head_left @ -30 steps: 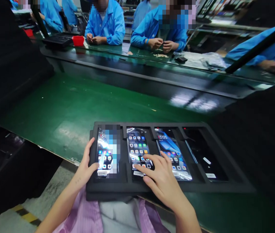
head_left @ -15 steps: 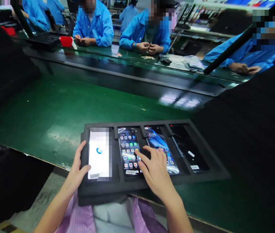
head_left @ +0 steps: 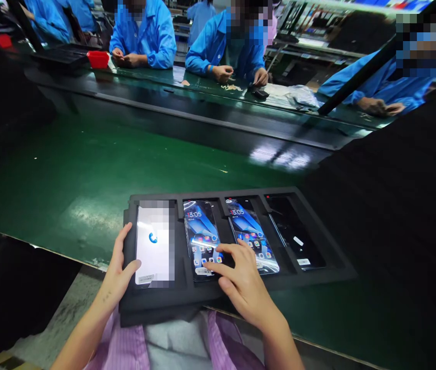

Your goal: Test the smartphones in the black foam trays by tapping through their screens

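A black foam tray (head_left: 156, 307) lies at the table's near edge with phones in its slots. My left hand (head_left: 118, 275) grips the tray's left side, thumb over the edge of the first phone (head_left: 153, 259), which shows a white screen with a blue handset icon. My right hand (head_left: 246, 282) is held over the second phone (head_left: 198, 221), fingers apart, index fingertip at the lower icons of its home screen; whether it touches the glass I cannot tell. The third phone (head_left: 245, 221), partly behind my fingers, shows a similar lit screen. A fourth phone (head_left: 292, 226) has a dark screen.
The green table (head_left: 98, 159) stretches ahead to a dark raised ledge (head_left: 187, 115). Beyond it, people in blue jackets sit at another bench, with a red bin (head_left: 98, 59) and a black tray (head_left: 61, 57). Dark panels (head_left: 406, 190) close in the right side.
The second phone's screen has gone from an app grid to a home screen with a clock. My right index finger has moved down and left. The view has shifted slightly.
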Motion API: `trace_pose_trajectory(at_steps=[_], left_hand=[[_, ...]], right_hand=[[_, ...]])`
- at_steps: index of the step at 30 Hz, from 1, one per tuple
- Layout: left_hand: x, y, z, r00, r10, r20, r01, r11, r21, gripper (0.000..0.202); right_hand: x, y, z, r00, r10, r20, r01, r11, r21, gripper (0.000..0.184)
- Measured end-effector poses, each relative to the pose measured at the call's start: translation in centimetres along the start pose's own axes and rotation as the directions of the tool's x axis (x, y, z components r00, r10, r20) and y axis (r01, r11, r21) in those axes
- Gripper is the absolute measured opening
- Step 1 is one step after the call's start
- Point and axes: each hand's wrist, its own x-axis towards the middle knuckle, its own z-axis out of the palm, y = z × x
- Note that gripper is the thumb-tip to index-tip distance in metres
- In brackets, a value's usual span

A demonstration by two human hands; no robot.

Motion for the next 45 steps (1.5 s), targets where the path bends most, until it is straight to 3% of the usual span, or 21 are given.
trace_pose_trajectory(at_steps=[3,6,9,11,13,18,23,29,32,35,37,38,40,42,45], left_hand=[[0.0,0.7,0.0,1.0,-0.031,-0.003,0.031,0.999,-0.012,0.073],[-0.1,0.7,0.0,0.999,-0.039,0.002,0.039,0.999,-0.019,0.073],[-0.2,0.3,0.0,1.0,-0.016,-0.017,0.016,1.0,-0.024,0.07],[-0.2,0.2,0.0,1.0,-0.001,-0.025,0.0,1.0,-0.017,0.068],[-0.1,0.1,-0.1,1.0,-0.003,-0.022,0.003,1.0,-0.004,0.067],[0.3,-0.3,-0.3,1.0,-0.004,-0.026,0.004,1.0,0.005,0.067],[0.1,-0.9,-0.4,0.999,0.04,-0.005,-0.039,0.999,0.008,0.069],[-0.9,-0.7,-0.5,0.998,0.054,0.035,-0.055,0.998,0.019,0.076],[-1.3,-0.3,-0.5,0.994,0.042,0.096,-0.048,0.997,0.061,0.077],[-1.9,0.5,-0.3,0.993,0.094,0.073,-0.107,0.974,0.2,0.072],[-2.1,1.1,-0.2,0.96,0.266,0.091,-0.28,0.874,0.397,0.06],[-2.2,1.3,-0.3,0.914,0.376,0.149,-0.399,0.777,0.486,0.054],[-2.2,1.8,-0.5,0.784,0.529,0.323,-0.607,0.548,0.576,0.047],[-2.0,2.1,-0.7,0.693,0.555,0.46,-0.707,0.395,0.587,0.044],[-1.6,2.3,-0.8,0.672,0.509,0.538,-0.724,0.302,0.62,0.039]], right_hand=[[0.4,-0.8,0.2,0.999,-0.005,0.041,0.007,0.999,-0.042,0.041],[0.2,-0.7,0.2,1.0,0.015,-0.028,-0.017,0.997,-0.071,0.04],[-0.9,0.7,-0.5,0.968,0.045,-0.246,-0.074,0.991,-0.109,0.044],[-1.9,1.7,-1.0,0.902,0.107,-0.417,-0.186,0.971,-0.153,0.044],[-2.6,2.4,-1.4,0.858,0.163,-0.488,-0.291,0.936,-0.199,0.044],[-3.4,3.2,-1.4,0.888,0.21,-0.409,-0.347,0.89,-0.297,0.04],[-3.5,2.8,-1.1,0.825,0.138,-0.548,-0.286,0.938,-0.195,0.039],[-0.9,-0.6,0.4,0.948,-0.034,-0.317,0.021,0.999,-0.044,0.033],[0.6,-2.4,1.3,0.964,-0.083,-0.253,0.091,0.996,0.022,0.033],[1.5,-3.1,1.7,0.969,-0.068,-0.237,0.078,0.996,0.033,0.032],[1.5,-2.8,1.7,0.966,-0.057,-0.251,0.058,0.998,-0.002,0.032],[1.4,-2.5,1.6,0.961,-0.051,-0.272,0.045,0.999,-0.028,0.031],[0.8,-1.5,1.3,0.939,-0.044,-0.34,0.016,0.996,-0.085,0.032],[0.0,-0.4,0.9,0.915,-0.033,-0.402,-0.019,0.992,-0.125,0.032],[-1.1,0.7,0.4,0.899,0.006,-0.438,-0.072,0.988,-0.133,0.034]])
